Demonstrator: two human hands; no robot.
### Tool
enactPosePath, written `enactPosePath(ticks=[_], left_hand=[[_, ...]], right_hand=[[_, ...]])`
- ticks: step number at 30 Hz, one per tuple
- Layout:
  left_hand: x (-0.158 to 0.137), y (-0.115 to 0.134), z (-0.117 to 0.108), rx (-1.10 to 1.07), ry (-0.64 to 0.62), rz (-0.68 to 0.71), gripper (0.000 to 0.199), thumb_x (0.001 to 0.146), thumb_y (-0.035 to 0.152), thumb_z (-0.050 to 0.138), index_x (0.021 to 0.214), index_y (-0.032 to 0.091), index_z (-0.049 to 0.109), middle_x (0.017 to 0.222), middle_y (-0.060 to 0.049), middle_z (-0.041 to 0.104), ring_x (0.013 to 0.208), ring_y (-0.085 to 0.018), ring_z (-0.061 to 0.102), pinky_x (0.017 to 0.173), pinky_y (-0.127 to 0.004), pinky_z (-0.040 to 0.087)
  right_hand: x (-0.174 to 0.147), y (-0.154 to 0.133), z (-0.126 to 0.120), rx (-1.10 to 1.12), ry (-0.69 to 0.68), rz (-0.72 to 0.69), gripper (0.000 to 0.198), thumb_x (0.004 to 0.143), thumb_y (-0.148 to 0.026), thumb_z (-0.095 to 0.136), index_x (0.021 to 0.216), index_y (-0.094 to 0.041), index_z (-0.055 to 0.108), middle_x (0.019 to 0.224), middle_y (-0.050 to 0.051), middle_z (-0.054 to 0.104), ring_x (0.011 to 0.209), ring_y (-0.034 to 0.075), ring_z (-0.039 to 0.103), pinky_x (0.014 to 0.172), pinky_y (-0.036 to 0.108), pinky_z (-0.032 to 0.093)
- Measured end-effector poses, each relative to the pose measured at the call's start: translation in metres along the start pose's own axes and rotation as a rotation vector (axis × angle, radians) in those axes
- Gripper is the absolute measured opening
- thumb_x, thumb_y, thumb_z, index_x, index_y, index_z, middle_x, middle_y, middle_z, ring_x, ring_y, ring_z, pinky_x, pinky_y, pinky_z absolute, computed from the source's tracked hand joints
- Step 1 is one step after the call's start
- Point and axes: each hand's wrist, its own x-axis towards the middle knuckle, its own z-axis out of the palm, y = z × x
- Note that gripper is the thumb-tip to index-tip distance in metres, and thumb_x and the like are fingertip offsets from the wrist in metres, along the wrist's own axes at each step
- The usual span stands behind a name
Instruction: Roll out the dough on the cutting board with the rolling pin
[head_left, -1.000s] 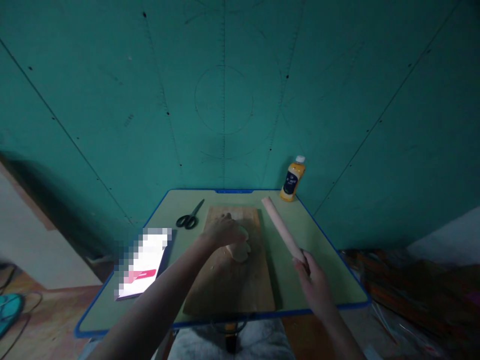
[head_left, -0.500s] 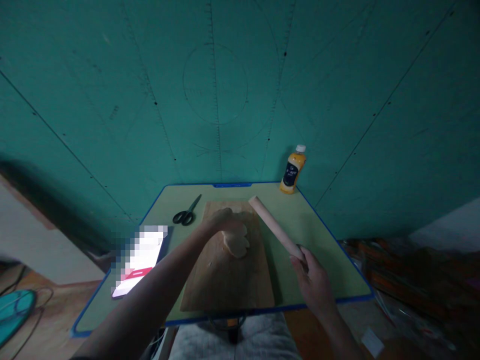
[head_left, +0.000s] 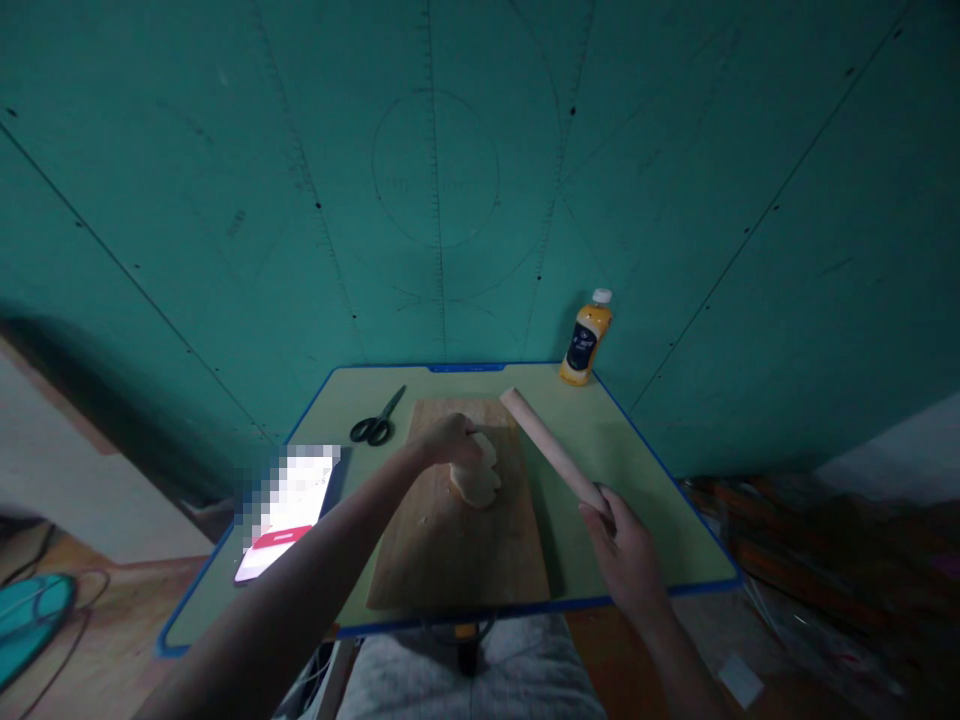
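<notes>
Since a second ago, the far tip of the rod (head_left: pixel 553 447) has swung left, from beyond the right edge of the board (head_left: pixel 465 560) to its far right corner. More of the dough (head_left: pixel 477 490) now shows, as the left hand (head_left: pixel 451 440) has drawn in toward its far left side.

The right hand (head_left: pixel 628 548) is closed around the rod's near end and holds it slanted, away and to the left. The left hand is bent over the dough, fingers at its far part; whether they pinch it or only press, I cannot tell.

The dough lies on the far half of the board, pale and flat, with notches along its right edge. A small crumb (head_left: pixel 422 520) sits nearer on the wood.

On the table (head_left: pixel 637 500), scissors (head_left: pixel 381 425) lie left of the board, a lit screen (head_left: pixel 292 500) nearer the left edge. A bottle (head_left: pixel 585 343) stands at the far right corner.
</notes>
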Motion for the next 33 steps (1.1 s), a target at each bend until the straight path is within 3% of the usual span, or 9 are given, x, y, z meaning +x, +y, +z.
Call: enactPosePath(ticks=[6, 10, 13, 17, 20, 22, 25, 28, 33], left_hand=[[-0.019, 0.005, -0.008, 0.076, 0.126, 0.133, 0.019, 0.066, 0.015, 0.058, 0.084, 0.015, 0.065, 0.084, -0.003, 0.066, 0.074, -0.014, 0.059, 0.058, -0.022, 0.038], [-0.035, 0.003, -0.020, -0.034, 0.255, 0.236, 0.011, 0.073, 0.018, 0.055, 0.080, 0.015, 0.064, 0.080, -0.004, 0.068, 0.074, -0.014, 0.062, 0.065, -0.024, 0.045], [-0.040, 0.000, -0.022, -0.047, 0.360, 0.294, 0.020, 0.077, 0.023, 0.056, 0.093, 0.016, 0.066, 0.089, -0.006, 0.071, 0.080, -0.016, 0.064, 0.071, -0.026, 0.048], [-0.033, -0.011, -0.014, 0.156, 0.262, 0.177, 0.039, 0.080, 0.041, 0.058, 0.107, 0.015, 0.066, 0.103, -0.012, 0.070, 0.087, -0.021, 0.065, 0.073, -0.029, 0.047], [-0.020, -0.017, -0.009, 0.250, 0.079, 0.061, 0.036, 0.085, 0.042, 0.049, 0.086, 0.014, 0.071, 0.086, -0.011, 0.072, 0.079, -0.022, 0.066, 0.064, -0.027, 0.043], [-0.014, -0.018, -0.008, 0.249, 0.032, 0.027, 0.033, 0.083, 0.039, 0.050, 0.075, 0.013, 0.070, 0.077, -0.009, 0.070, 0.075, -0.021, 0.065, 0.060, -0.025, 0.040], [-0.011, -0.015, -0.007, 0.188, 0.077, -0.015, 0.023, 0.076, 0.032, 0.057, 0.081, 0.013, 0.069, 0.080, -0.006, 0.069, 0.073, -0.019, 0.063, 0.056, -0.023, 0.037], [-0.016, -0.010, -0.004, 0.097, 0.146, 0.007, 0.027, 0.071, 0.030, 0.061, 0.092, 0.013, 0.066, 0.086, -0.006, 0.068, 0.073, -0.017, 0.060, 0.055, -0.023, 0.037], [-0.026, -0.001, -0.016, 0.017, 0.228, 0.162, 0.010, 0.073, 0.023, 0.058, 0.072, 0.014, 0.063, 0.069, 0.000, 0.061, 0.066, -0.013, 0.054, 0.057, -0.022, 0.036]], right_hand=[[0.000, -0.001, -0.001, -0.001, 0.001, 0.004, 0.054, 0.082, -0.060, 0.045, 0.109, -0.016, 0.062, 0.098, 0.014, 0.071, 0.091, 0.027, 0.067, 0.074, 0.034, 0.052], [0.001, 0.000, -0.001, 0.005, 0.037, 0.008, 0.053, 0.082, -0.060, 0.046, 0.109, -0.017, 0.063, 0.095, 0.013, 0.072, 0.086, 0.026, 0.067, 0.072, 0.034, 0.052], [0.001, 0.001, -0.001, 0.001, 0.059, 0.003, 0.052, 0.081, -0.060, 0.046, 0.108, -0.018, 0.064, 0.096, 0.013, 0.072, 0.087, 0.026, 0.067, 0.072, 0.034, 0.052], [0.002, 0.000, 0.000, -0.009, 0.052, -0.011, 0.051, 0.082, -0.059, 0.046, 0.107, -0.018, 0.064, 0.095, 0.012, 0.072, 0.087, 0.026, 0.067, 0.072, 0.034, 0.051], [0.002, 0.000, 0.000, -0.023, 0.043, -0.014, 0.052, 0.082, -0.059, 0.045, 0.108, -0.018, 0.063, 0.094, 0.013, 0.072, 0.087, 0.027, 0.067, 0.073, 0.034, 0.051], [0.002, 0.000, 0.000, -0.028, 0.040, -0.011, 0.054, 0.082, -0.059, 0.045, 0.109, -0.017, 0.063, 0.096, 0.014, 0.072, 0.089, 0.027, 0.067, 0.074, 0.035, 0.051], [0.002, -0.001, 0.000, -0.031, 0.042, 0.010, 0.056, 0.081, -0.060, 0.045, 0.109, -0.016, 0.063, 0.098, 0.015, 0.071, 0.090, 0.028, 0.067, 0.073, 0.035, 0.052], [0.002, -0.001, 0.000, -0.032, 0.033, 0.021, 0.057, 0.081, -0.060, 0.045, 0.110, -0.015, 0.063, 0.099, 0.015, 0.071, 0.091, 0.028, 0.067, 0.074, 0.036, 0.052], [0.002, -0.004, -0.002, -0.014, 0.033, -0.003, 0.055, 0.081, -0.059, 0.046, 0.109, -0.015, 0.063, 0.096, 0.015, 0.072, 0.089, 0.027, 0.067, 0.073, 0.034, 0.052]])
